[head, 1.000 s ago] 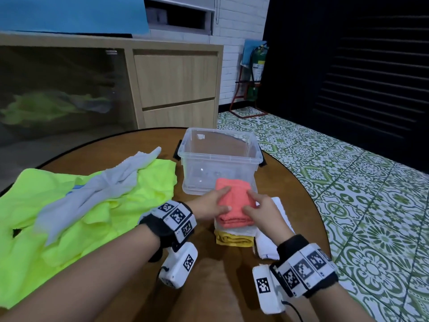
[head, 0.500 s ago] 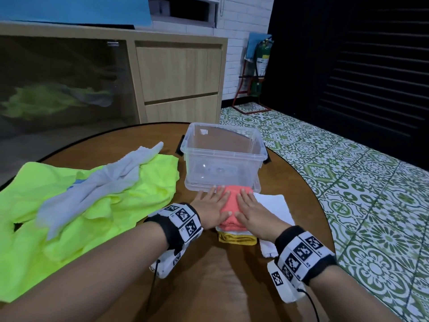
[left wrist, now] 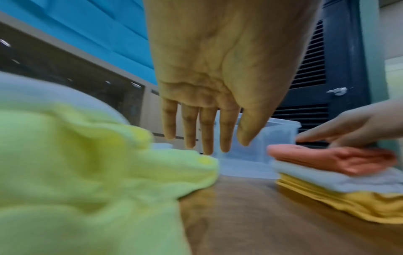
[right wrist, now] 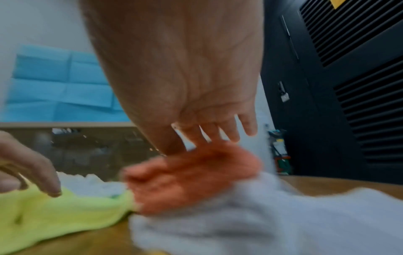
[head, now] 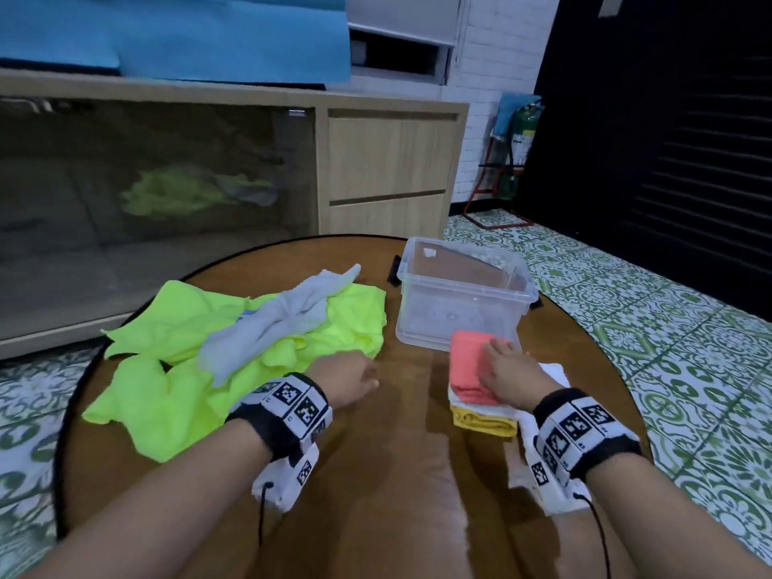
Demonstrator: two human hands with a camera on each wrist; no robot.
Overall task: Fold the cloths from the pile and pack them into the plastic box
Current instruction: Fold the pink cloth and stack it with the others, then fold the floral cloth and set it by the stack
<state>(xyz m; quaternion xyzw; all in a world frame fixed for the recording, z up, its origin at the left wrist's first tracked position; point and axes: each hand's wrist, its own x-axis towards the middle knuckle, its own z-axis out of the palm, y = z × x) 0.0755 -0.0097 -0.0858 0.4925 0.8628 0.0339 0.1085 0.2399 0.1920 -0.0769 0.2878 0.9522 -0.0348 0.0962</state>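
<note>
Fingers of the right hand (head: 507,376) lie flat on the folded coral-pink cloth (head: 468,369). Left hand (head: 344,380) hangs with straight fingers, holding nothing, beside the crumpled neon-yellow cloth (head: 175,382).

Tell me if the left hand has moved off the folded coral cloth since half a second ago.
Yes. The left hand has left the coral cloth and moved leftward, away from the plastic box, toward the neon yellow cloth.

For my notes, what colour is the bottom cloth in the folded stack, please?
Mustard yellow, clearest in the left wrist view.
</note>
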